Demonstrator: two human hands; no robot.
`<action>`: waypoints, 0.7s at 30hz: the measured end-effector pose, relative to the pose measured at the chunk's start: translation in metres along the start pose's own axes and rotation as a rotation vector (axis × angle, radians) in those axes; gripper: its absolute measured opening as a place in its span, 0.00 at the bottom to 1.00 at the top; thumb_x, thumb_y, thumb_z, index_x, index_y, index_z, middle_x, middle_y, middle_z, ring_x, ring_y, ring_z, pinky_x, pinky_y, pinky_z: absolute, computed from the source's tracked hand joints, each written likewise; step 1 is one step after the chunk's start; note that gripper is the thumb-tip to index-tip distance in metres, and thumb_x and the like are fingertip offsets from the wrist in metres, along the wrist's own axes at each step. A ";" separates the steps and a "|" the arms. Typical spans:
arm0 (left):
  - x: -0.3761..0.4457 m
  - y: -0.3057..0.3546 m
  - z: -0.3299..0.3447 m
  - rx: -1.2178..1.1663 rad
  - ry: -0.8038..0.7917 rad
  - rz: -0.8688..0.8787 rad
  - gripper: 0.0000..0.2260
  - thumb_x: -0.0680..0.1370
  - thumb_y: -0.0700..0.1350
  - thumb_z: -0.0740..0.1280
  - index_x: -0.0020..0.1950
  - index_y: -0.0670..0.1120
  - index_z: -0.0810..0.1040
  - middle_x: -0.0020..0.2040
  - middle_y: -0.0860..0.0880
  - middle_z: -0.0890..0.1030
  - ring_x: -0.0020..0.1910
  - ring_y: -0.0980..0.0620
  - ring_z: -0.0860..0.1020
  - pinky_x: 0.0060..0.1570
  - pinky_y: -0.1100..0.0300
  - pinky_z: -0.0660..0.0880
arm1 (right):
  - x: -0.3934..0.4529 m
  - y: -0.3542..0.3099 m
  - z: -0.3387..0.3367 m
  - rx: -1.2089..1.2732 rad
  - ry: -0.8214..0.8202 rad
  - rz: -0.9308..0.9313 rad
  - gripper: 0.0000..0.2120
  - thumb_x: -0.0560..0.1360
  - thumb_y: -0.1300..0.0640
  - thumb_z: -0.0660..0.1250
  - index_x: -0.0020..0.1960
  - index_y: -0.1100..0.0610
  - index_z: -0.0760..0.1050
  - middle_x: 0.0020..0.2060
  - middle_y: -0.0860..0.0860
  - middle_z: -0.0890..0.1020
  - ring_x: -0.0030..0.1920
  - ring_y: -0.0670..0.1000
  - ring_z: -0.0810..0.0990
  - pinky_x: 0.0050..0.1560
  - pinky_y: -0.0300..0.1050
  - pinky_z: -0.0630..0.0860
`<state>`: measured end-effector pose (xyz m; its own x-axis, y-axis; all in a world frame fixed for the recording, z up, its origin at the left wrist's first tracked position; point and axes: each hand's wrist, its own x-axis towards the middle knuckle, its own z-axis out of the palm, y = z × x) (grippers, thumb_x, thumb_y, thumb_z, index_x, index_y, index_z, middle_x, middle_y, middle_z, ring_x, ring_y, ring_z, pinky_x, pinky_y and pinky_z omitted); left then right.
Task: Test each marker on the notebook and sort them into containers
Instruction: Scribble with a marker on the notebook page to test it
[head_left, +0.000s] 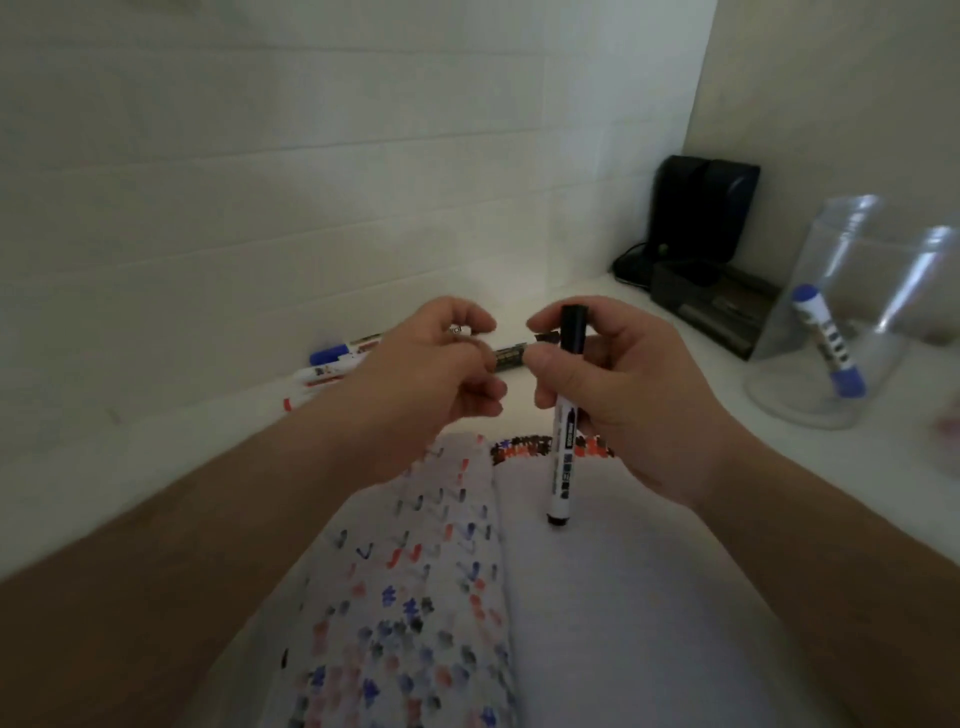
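My right hand (623, 384) grips a black-capped white marker (563, 447) upright above the open notebook (623, 597), cap end up. My left hand (431, 374) hovers just left of it with fingers curled; nothing shows in them. The notebook's left page (415, 597) is covered in red, blue and black test marks, and a short row of marks runs along the top of the right page. Several more markers (332, 364) lie on the table behind my left hand. A clear container (810, 332) at the right holds a blue marker (826, 338).
A second clear container (930, 280) stands at the far right, partly cut off. A black device with a cable (701, 218) sits in the back right corner beside a dark tray (727, 312). White walls close off the back and the right side.
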<state>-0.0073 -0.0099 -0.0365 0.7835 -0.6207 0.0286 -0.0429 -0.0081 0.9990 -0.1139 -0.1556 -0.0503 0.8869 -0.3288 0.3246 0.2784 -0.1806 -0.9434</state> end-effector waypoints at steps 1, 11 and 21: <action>0.001 -0.005 0.002 0.014 -0.027 -0.023 0.18 0.76 0.26 0.57 0.57 0.44 0.76 0.45 0.40 0.77 0.36 0.48 0.80 0.38 0.54 0.80 | 0.001 0.002 -0.002 -0.085 -0.024 -0.009 0.10 0.73 0.49 0.72 0.54 0.48 0.82 0.32 0.51 0.83 0.29 0.46 0.76 0.29 0.40 0.72; 0.002 -0.018 0.004 0.357 -0.251 0.107 0.16 0.77 0.59 0.68 0.51 0.47 0.80 0.45 0.40 0.84 0.40 0.41 0.81 0.45 0.44 0.79 | 0.003 0.018 -0.008 -0.665 -0.199 -0.048 0.32 0.73 0.47 0.77 0.70 0.34 0.65 0.38 0.50 0.85 0.31 0.44 0.81 0.35 0.40 0.77; 0.013 -0.037 -0.009 0.026 -0.135 0.116 0.19 0.73 0.60 0.68 0.45 0.43 0.78 0.36 0.44 0.80 0.33 0.49 0.75 0.36 0.53 0.73 | 0.013 0.013 -0.047 0.599 -0.527 0.512 0.22 0.82 0.48 0.54 0.62 0.56 0.82 0.63 0.62 0.82 0.43 0.57 0.80 0.48 0.48 0.71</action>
<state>0.0105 -0.0108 -0.0732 0.6819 -0.7185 0.1370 -0.1451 0.0507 0.9881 -0.1159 -0.2062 -0.0545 0.9652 0.2513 -0.0729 -0.1774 0.4234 -0.8884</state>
